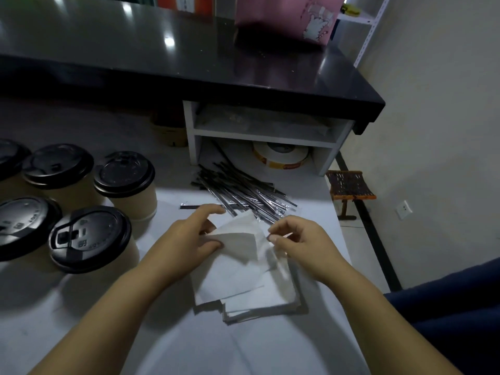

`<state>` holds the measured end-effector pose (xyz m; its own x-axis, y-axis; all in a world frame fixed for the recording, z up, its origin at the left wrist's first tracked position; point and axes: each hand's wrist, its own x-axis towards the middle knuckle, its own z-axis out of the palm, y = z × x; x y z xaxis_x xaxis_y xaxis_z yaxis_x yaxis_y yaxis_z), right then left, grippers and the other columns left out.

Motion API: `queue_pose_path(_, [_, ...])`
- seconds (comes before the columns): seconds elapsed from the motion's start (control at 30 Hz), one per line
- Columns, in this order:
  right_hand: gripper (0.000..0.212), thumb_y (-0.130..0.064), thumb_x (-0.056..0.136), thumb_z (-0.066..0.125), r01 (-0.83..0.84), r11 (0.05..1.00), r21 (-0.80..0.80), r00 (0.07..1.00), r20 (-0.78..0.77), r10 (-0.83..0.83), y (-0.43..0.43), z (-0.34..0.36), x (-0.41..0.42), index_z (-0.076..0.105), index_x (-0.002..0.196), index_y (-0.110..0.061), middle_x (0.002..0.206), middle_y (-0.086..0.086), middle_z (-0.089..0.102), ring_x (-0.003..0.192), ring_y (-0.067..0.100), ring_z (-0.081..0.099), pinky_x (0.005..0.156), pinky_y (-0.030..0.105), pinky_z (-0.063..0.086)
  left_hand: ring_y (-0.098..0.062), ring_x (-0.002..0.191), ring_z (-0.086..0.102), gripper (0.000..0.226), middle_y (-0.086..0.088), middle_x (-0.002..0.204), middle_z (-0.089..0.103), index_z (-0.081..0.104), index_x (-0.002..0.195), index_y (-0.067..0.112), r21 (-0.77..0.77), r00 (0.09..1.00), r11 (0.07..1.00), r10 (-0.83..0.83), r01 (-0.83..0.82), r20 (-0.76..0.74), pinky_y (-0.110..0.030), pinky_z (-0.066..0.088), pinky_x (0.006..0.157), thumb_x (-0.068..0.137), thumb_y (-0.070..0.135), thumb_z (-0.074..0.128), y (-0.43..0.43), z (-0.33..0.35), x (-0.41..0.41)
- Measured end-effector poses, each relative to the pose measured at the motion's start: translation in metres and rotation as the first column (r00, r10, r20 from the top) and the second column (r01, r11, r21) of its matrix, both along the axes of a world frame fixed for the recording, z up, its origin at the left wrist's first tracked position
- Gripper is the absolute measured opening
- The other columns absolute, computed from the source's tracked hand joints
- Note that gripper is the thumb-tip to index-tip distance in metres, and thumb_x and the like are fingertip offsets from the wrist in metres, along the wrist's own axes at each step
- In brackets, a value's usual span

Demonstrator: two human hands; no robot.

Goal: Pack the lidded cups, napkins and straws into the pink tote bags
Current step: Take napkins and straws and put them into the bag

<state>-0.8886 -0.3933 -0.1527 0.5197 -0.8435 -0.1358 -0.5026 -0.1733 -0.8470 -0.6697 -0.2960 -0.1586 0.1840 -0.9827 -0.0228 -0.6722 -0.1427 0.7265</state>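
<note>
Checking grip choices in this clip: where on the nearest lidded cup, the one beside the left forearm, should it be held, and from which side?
Probably the tan paper wall of the cup under the black lid, coming from its right, where bare table lies. It stands upright, other cups crowd its left and rear, and the lid may pull off.

Pink tote bag (281,14), upper centre: top cut off by frame edge. Lidded cups (24,226), left edge: partly out of frame, lid lettering illegible. Left hand (186,239): some fingers hidden behind raised napkin (238,240).
</note>
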Motion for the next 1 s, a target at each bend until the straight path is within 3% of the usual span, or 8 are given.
queue_pose_path(0.07, [0.004,-0.024,0.085,0.065,0.015,0.991,-0.134,0.992,-0.122,-0.032,-0.012,-0.002,0.014,0.065,0.084,-0.028,0.079,-0.013,0.065,0.071,0.006,0.06,0.072,0.027,0.051,-0.011,0.092,0.055,0.053,0.012,0.089,0.055,0.046,0.122,0.039,0.064,0.997,0.997,0.043,-0.047,0.059,-0.025,0.04,0.078,0.077,0.025,0.07,-0.001,-0.001,0.007])
queue_pose_path(0.23, [0.017,-0.035,0.085,0.062,-0.135,0.935,-0.327,0.912,-0.411,-0.012,-0.035,-0.008,0.057,0.06,0.095,-0.022,0.093,-0.005,0.061,0.087,0.019,0.058,0.071,0.032,0.047,-0.018,0.093,0.055,0.037,0.007,0.09,0.054,0.059,0.109,0.028,0.134,0.978,0.98,0.126,-0.149,0.167,-0.031,0.045,0.083,0.074,0.029,0.072,-0.002,-0.004,0.017])
queue_pose_path(0.33, [0.029,-0.044,0.084,0.062,-0.245,0.909,-0.337,0.831,-0.555,0.019,-0.042,-0.014,0.078,0.056,0.097,-0.018,0.1,0.0,0.052,0.094,0.024,0.053,0.067,0.03,0.036,-0.02,0.092,0.057,0.03,0.007,0.089,0.058,0.06,0.099,0.029,0.137,0.972,0.976,0.142,-0.169,0.19,-0.035,0.048,0.081,0.072,0.033,0.071,-0.002,-0.007,0.019])
queue_pose_path(0.47, [0.037,-0.045,0.083,0.061,-0.334,0.885,-0.324,0.737,-0.675,0.031,-0.043,-0.019,0.092,0.055,0.102,-0.014,0.11,0.005,0.051,0.1,0.029,0.053,0.072,0.033,0.037,-0.019,0.081,0.056,0.021,0.008,0.082,0.058,0.057,0.086,0.032,0.134,0.963,0.972,0.16,-0.192,0.216,-0.032,0.048,0.069,0.071,0.037,0.07,-0.003,-0.01,0.018])
queue_pose_path(0.63, [0.023,-0.017,0.079,0.055,-0.326,0.894,-0.307,0.725,-0.688,0.028,-0.041,-0.019,0.093,0.059,0.102,-0.014,0.109,0.005,0.055,0.098,0.03,0.057,0.071,0.032,0.041,-0.019,0.076,0.054,0.017,0.009,0.074,0.056,0.053,0.078,0.031,0.133,0.964,0.975,0.144,-0.176,0.224,-0.03,0.044,0.063,0.072,0.037,0.068,-0.003,-0.011,0.016])
queue_pose_path(0.73, [0.02,-0.011,0.083,0.053,-0.363,0.878,-0.311,0.696,-0.718,0.034,-0.042,-0.02,0.089,0.056,0.103,-0.012,0.11,0.007,0.053,0.097,0.03,0.055,0.068,0.032,0.038,-0.02,0.075,0.052,0.016,0.008,0.07,0.054,0.05,0.074,0.03,0.131,0.968,0.977,0.137,-0.167,0.208,-0.032,0.043,0.063,0.074,0.032,0.066,-0.002,-0.008,0.015])
queue_pose_path(0.83, [0.019,-0.011,0.091,0.05,-0.391,0.851,-0.351,0.693,-0.721,0.021,-0.045,-0.02,0.083,0.052,0.11,-0.011,0.114,0.009,0.053,0.102,0.032,0.053,0.07,0.033,0.035,-0.023,0.076,0.053,0.014,0.003,0.075,0.057,0.048,0.078,0.028,0.119,0.969,0.979,0.138,-0.165,0.205,-0.032,0.042,0.062,0.079,0.03,0.062,0.0,-0.005,0.014])
queue_pose_path(1.0, [0.013,-0.027,0.095,0.051,-0.329,0.848,-0.415,0.805,-0.592,0.023,-0.05,-0.006,0.07,0.053,0.098,-0.015,0.098,0.005,0.063,0.089,0.028,0.055,0.064,0.033,0.039,-0.022,0.078,0.053,0.011,0.002,0.078,0.058,0.052,0.088,0.025,0.079,0.972,0.984,0.145,-0.162,0.183,-0.029,0.032,0.058,0.083,0.029,0.061,0.007,0.006,0.011])
